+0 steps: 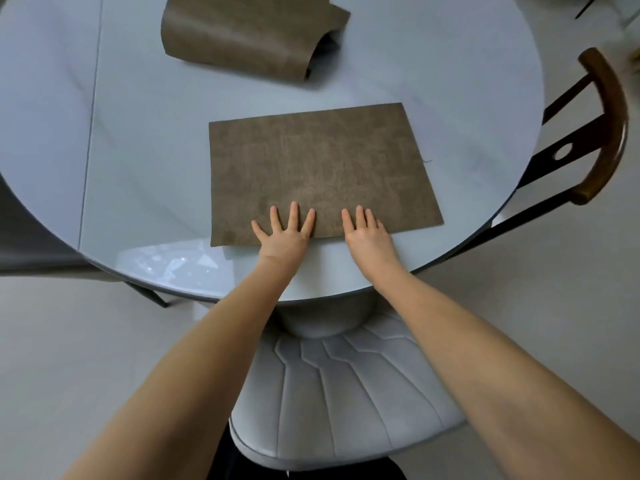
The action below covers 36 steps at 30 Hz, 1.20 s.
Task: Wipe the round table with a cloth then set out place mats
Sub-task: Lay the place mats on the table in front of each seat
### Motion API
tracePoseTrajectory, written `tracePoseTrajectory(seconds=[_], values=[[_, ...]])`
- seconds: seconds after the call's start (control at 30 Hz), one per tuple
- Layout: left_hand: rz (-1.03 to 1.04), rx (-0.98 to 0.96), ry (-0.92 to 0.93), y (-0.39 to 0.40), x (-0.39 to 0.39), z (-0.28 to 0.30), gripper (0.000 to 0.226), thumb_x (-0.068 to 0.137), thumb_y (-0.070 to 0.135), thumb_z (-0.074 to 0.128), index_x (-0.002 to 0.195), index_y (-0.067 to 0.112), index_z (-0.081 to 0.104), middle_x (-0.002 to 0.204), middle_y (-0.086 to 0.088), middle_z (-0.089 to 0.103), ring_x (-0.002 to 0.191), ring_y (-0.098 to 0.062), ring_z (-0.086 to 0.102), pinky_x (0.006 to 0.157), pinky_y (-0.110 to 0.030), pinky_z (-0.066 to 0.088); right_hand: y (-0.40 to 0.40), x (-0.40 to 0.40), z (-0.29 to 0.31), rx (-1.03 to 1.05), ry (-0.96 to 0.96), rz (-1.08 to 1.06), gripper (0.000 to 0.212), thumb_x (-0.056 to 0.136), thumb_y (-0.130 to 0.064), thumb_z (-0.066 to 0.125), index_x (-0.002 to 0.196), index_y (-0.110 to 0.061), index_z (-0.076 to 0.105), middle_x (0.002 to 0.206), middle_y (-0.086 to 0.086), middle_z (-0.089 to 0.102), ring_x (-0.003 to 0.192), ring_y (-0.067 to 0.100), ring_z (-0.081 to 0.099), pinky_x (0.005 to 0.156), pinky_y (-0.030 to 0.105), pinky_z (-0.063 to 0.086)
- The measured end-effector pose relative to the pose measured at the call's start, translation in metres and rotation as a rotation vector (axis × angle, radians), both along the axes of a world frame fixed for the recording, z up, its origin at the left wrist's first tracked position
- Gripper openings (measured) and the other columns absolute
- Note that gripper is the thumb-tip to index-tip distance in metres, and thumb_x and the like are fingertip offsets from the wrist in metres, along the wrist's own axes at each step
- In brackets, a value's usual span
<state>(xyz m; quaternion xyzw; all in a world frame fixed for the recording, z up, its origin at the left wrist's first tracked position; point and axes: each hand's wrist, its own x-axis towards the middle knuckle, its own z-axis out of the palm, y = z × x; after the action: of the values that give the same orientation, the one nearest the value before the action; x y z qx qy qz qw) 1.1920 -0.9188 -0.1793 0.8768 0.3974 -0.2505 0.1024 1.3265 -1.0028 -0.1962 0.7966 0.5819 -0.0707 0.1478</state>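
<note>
The round table (138, 133) is carrying a flat place mat (322, 161) near its near edge. A curled stack of mats (242, 36), count unclear, is lying at the far side. A grey chair (346, 393) is standing tucked below. The left hand (284, 233) and right hand (369, 237) are pressing flat, fingers straight, on the mat's near edge.

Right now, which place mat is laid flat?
The near place mat, under both hands, the left hand and right hand. The far mats lie curled in a loose roll.
</note>
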Motion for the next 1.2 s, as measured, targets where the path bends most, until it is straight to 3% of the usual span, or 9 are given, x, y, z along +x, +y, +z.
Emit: tracePoseTrajectory(seconds=[0.1,0.4,0.7,0.87,0.93,1.0,1.1,1.2], values=[[0.021,-0.012,0.039,-0.01,-0.002,-0.001,0.094,0.093,-0.005,0.047,0.151,0.026,-0.02,0.158,-0.007,-0.022,0.143,-0.047,-0.012,0.108,-0.071,0.007,-0.007,-0.004,-0.001,0.009,0.034,0.032,0.056,0.1,0.0,0.032,0.152,0.0,0.01,0.152,0.034,0.019,0.142,0.045,0.023,0.114,0.049,0.028],[0.062,-0.066,0.047,-0.035,-0.023,0.006,0.092,0.093,-0.005,0.045,0.151,0.026,-0.02,0.158,-0.008,-0.023,0.142,-0.046,-0.015,0.108,-0.072,0.004,-0.025,-0.02,0.012,-0.031,0.07,0.08,0.067,0.096,0.0,0.045,0.152,-0.001,0.009,0.153,0.032,0.019,0.142,0.042,0.024,0.115,0.046,0.029],[0.067,-0.068,-0.023,-0.048,-0.031,0.006,0.084,0.097,-0.001,0.038,0.151,0.026,-0.02,0.158,-0.007,-0.023,0.143,-0.045,-0.016,0.109,-0.071,0.003,-0.037,-0.022,0.014,-0.015,0.077,0.088,0.063,0.099,-0.002,0.041,0.152,-0.002,0.007,0.154,0.03,0.018,0.143,0.041,0.022,0.116,0.046,0.027],[0.108,-0.187,-0.105,-0.052,-0.043,0.002,0.092,0.09,-0.005,0.041,0.151,0.032,-0.016,0.157,0.0,-0.028,0.143,-0.036,-0.025,0.11,-0.068,-0.006,-0.048,-0.027,0.006,-0.035,0.092,0.083,0.067,0.099,-0.004,0.042,0.153,-0.004,0.002,0.156,0.029,0.012,0.145,0.04,0.017,0.118,0.045,0.024],[0.167,-0.236,-0.217,-0.048,-0.048,0.001,0.081,0.092,0.007,0.04,0.153,0.031,-0.008,0.158,0.001,-0.025,0.143,-0.032,-0.025,0.111,-0.066,-0.01,-0.052,-0.023,0.005,-0.029,0.121,0.072,0.068,0.1,-0.005,0.039,0.154,-0.008,-0.002,0.159,0.024,0.005,0.148,0.035,0.01,0.12,0.043,0.019],[0.24,-0.15,-0.291,-0.045,-0.056,-0.003,0.064,0.1,0.032,0.032,0.153,0.029,-0.004,0.159,-0.001,-0.021,0.144,-0.031,-0.024,0.108,-0.065,-0.013,-0.055,-0.02,0.005,-0.012,0.174,0.049,0.063,0.101,-0.011,0.034,0.155,-0.014,0.001,0.161,0.016,0.003,0.149,0.029,0.006,0.121,0.042,0.014],[0.38,-0.1,-0.236,-0.05,-0.067,-0.01,0.076,0.093,0.068,0.022,0.15,0.036,-0.015,0.156,0.001,-0.029,0.142,-0.031,-0.028,0.104,-0.065,-0.018,-0.056,-0.019,0.003,0.057,0.185,-0.032,0.055,0.104,-0.033,0.028,0.155,-0.024,0.009,0.162,0.011,0.0,0.149,0.028,-0.002,0.12,0.052,0.003],[0.402,-0.177,-0.17,-0.049,-0.068,-0.012,0.088,0.087,0.074,0.031,0.148,0.038,-0.021,0.153,0.003,-0.036,0.141,-0.032,-0.031,0.104,-0.069,-0.012,-0.052,-0.018,-0.001,-0.023,0.296,-0.209,0.064,0.102,-0.05,0.024,0.153,-0.031,-0.01,0.16,0.009,-0.021,0.146,0.032,-0.019,0.117,0.055,-0.008]])
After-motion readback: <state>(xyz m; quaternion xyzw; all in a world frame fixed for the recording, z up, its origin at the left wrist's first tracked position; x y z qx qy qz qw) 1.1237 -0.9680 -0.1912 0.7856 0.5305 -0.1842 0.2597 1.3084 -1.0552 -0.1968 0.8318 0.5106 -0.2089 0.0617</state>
